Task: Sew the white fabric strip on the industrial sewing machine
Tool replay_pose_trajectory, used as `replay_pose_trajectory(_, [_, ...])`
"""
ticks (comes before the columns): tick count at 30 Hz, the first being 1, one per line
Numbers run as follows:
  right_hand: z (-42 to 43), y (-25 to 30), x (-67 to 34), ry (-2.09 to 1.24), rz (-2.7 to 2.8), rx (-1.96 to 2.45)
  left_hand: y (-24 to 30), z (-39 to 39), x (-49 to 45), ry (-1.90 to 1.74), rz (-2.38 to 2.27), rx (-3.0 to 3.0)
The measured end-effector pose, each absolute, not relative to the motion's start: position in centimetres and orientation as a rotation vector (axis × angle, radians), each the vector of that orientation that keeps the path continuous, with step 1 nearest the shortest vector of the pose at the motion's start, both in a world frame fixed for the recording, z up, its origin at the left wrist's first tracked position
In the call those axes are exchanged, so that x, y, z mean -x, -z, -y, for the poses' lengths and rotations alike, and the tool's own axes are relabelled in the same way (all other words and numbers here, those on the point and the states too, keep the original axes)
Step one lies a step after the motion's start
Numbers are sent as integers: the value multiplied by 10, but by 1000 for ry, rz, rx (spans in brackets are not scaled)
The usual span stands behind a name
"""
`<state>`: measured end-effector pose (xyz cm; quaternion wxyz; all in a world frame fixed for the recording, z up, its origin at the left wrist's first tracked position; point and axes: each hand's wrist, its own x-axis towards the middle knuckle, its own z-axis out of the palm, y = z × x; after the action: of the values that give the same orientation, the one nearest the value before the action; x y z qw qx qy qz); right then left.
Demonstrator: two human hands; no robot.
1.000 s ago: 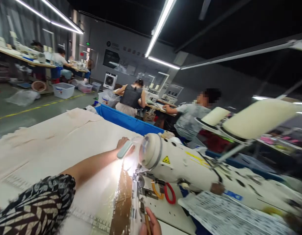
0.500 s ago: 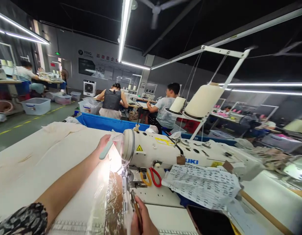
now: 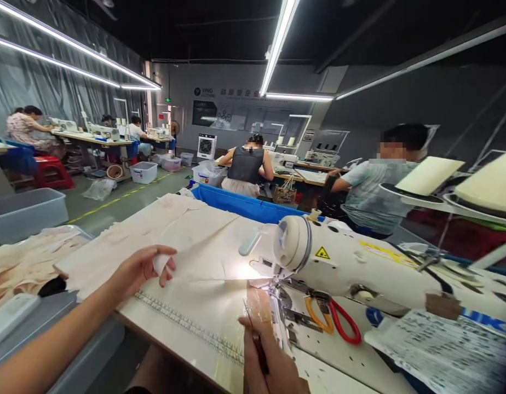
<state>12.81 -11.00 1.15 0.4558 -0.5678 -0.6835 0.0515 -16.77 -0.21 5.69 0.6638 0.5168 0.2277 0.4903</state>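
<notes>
My left hand (image 3: pixel 148 264) is over the left part of the sewing table, its fingers bent around a bit of pale fabric (image 3: pixel 203 262). This cloth spreads over the table and runs up to the lit needle area of a white sewing machine (image 3: pixel 335 254). Close in front of the presser foot, my right hand (image 3: pixel 269 355) grips slim dark tweezers (image 3: pixel 259 345), their thin tip pointing away from me. Scissors with one orange and one red handle (image 3: pixel 345 323) lie on the machine bed, right of the needle.
A ruler strip (image 3: pixel 187 324) runs along the table's front. Handwritten paper (image 3: pixel 446 347) leans at the machine's right. Thread cones (image 3: pixel 429 175) stand behind it. Plastic bins (image 3: pixel 27 210) and a blue trough (image 3: pixel 245 203) surround the table. Co-workers sit at other machines, two of them just beyond.
The view has swung left. My left hand has come back from beside the machine head toward the table's left front. My right hand stays near the needle with the tweezers.
</notes>
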Motion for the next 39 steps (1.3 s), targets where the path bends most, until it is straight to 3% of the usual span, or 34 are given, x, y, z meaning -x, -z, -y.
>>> replay_pose_trajectory(4, [43, -37, -100, -261, 1962, 1205, -36, 50, 164, -1094, -400, -1283])
replay_pose_trajectory(10, [-41, -23, -81, -399, 2175, 1313, -30, 64, 159, -1094, -247, -1299])
replay_pose_trajectory(14, [-55, -29, -88, -363, 2089, 1427, -29, 34, 171, -1195, -566, -1187])
replay_pose_trajectory(17, [-42, -41, -93, -269, 1964, 1454, -30, 1, 186, -1297, -1077, -1182])
replay_pose_trajectory(21, [-5, -50, -82, -140, 1888, 1406, -41, -11, 190, -1418, -1564, -1595])
replay_pose_trajectory(27, [49, -51, -51, -118, 1955, 1215, -63, 26, 148, -938, -915, -1909])
replay_pose_trajectory(31, [73, -60, -53, -176, 1984, 1170, -75, 25, 145, -763, -750, -2104])
replay_pose_trajectory(35, [99, -76, -73, -344, 2034, 1262, -86, 8, 177, -986, -856, -2240])
replay_pose_trajectory(39, [135, -84, -91, -477, 1988, 1351, -86, -22, 217, -1364, -1238, -1979])
